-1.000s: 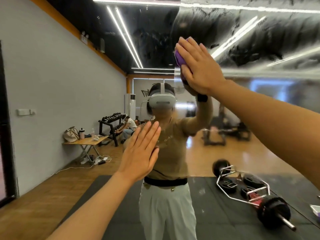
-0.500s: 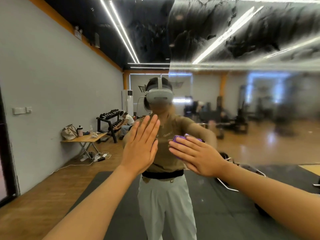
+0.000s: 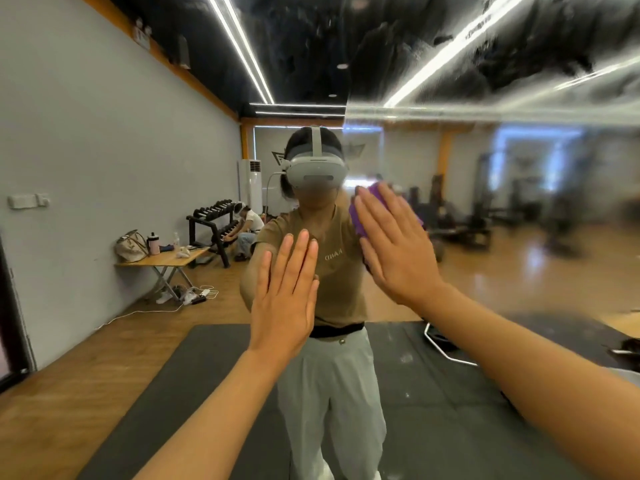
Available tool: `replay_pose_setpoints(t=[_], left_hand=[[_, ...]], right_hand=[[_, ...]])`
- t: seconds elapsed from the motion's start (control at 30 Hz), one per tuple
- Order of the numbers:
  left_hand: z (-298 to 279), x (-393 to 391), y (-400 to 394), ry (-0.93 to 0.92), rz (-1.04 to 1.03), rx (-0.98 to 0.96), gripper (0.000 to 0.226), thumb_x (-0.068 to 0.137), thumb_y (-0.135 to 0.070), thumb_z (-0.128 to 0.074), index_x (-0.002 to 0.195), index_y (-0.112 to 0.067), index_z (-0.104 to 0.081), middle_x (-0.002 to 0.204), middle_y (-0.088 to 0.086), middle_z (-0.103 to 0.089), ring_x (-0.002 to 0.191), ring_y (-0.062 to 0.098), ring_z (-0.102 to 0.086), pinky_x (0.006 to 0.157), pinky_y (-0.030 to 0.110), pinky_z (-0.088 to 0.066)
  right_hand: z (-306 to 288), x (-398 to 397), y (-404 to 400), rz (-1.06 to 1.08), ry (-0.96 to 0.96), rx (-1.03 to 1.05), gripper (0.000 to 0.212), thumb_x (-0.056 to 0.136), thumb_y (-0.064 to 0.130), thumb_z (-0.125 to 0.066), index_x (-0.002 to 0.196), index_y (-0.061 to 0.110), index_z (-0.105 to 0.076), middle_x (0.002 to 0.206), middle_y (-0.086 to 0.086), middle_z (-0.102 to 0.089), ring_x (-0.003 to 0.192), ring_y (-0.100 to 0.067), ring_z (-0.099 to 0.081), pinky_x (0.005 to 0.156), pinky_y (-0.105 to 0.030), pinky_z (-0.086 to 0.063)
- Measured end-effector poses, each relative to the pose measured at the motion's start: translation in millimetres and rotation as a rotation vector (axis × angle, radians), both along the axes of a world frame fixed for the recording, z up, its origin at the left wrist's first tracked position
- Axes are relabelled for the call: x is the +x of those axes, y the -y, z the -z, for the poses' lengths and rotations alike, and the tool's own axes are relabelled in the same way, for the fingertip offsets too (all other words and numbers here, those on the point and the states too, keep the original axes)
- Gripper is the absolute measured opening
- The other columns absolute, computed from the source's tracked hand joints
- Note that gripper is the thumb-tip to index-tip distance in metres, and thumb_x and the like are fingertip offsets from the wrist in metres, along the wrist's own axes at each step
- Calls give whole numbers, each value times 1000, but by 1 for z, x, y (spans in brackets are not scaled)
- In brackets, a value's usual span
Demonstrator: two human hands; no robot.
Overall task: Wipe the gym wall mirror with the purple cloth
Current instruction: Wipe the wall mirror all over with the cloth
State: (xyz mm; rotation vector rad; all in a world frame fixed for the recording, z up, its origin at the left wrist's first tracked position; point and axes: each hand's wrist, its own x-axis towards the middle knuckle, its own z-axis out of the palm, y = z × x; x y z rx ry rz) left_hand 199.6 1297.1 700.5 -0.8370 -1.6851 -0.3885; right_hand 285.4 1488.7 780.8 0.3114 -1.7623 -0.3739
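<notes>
The gym wall mirror (image 3: 519, 209) fills the view ahead; its right part looks hazy and smeared, its left part reflects sharply. My right hand (image 3: 394, 247) lies flat with straight fingers and presses the purple cloth (image 3: 360, 220) against the glass at chest height. Only the cloth's left and top edges show past my fingers. My left hand (image 3: 285, 299) rests flat on the mirror, fingers straight and together, lower and to the left of the cloth.
The mirror reflects me in a headset, a dark floor mat (image 3: 207, 375), a folding table (image 3: 162, 259) with a bag and bottle, a dumbbell rack (image 3: 211, 223) with a seated person, and a barbell frame (image 3: 446, 348) at the lower right.
My right hand swept the cloth down from high on the mirror to waist height, then back up and right to chest height. My left hand stayed flat on the glass.
</notes>
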Motion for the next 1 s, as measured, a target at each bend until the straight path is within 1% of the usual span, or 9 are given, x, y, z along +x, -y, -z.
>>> replay_pose_setpoints(t=[0.07,0.17,0.23,0.43,0.5,0.57,0.7,0.83,1.0], left_hand=[[11,1,-3,19,1,12,56,108,-26,-28,160,-9,-15,168,11,-14,155,27,-13,127,44,-4],[27,2,-2,20,-14,9,56,107,-25,-29,159,-8,-16,167,12,-16,155,27,-13,127,45,-5],[41,3,-1,27,-31,-19,57,107,-25,-30,160,-7,-16,168,12,-14,155,28,-12,127,46,-6],[77,9,-2,69,-81,-56,57,109,-32,-21,161,-9,-12,168,12,-13,155,29,-12,126,48,-8],[78,7,-3,69,-96,-53,59,109,-34,-18,162,-11,-7,169,11,-9,155,29,-10,126,48,-5],[78,5,-6,55,-102,-52,62,109,-40,-20,162,-12,-4,169,11,-8,156,29,-9,126,48,-3],[79,4,-9,41,-117,-29,66,108,-47,-22,161,-10,-11,169,12,-10,155,30,-10,126,49,-6],[81,-3,-12,13,-127,-4,66,107,-47,-22,160,-8,-18,169,12,-11,156,29,-10,126,48,-6],[84,-14,-17,-58,-115,22,63,108,-45,-14,162,-13,-6,170,9,-2,156,25,-4,126,44,1]], right_hand=[[50,-1,-1,-9,93,154,52,104,23,-41,153,5,-36,161,-13,-33,151,-33,-25,126,-44,-15],[127,4,-13,76,222,409,55,105,27,-40,157,12,-30,167,-6,-20,155,-26,-16,127,-42,-9],[160,6,-24,128,260,478,58,105,29,-38,159,13,-25,169,-4,-12,156,-24,-12,127,-41,-4],[141,9,-31,133,296,598,62,104,33,-42,160,13,-24,167,-5,-17,155,-24,-11,127,-40,-3],[110,11,-30,102,246,513,59,104,30,-43,158,12,-28,166,-6,-23,155,-24,-16,127,-41,-11],[71,9,-26,58,152,322,56,104,27,-43,156,11,-33,164,-7,-28,153,-26,-22,125,-42,-18],[32,1,-9,27,39,17,55,104,27,-40,155,8,-35,163,-11,-31,152,-28,-22,125,-43,-14],[67,-11,3,2,-38,-64,56,104,26,-39,156,10,-27,164,-9,-27,153,-24,-17,126,-40,-10],[155,-15,1,-24,-13,132,55,103,29,-39,155,12,-34,164,-7,-29,153,-24,-22,124,-43,-19]])
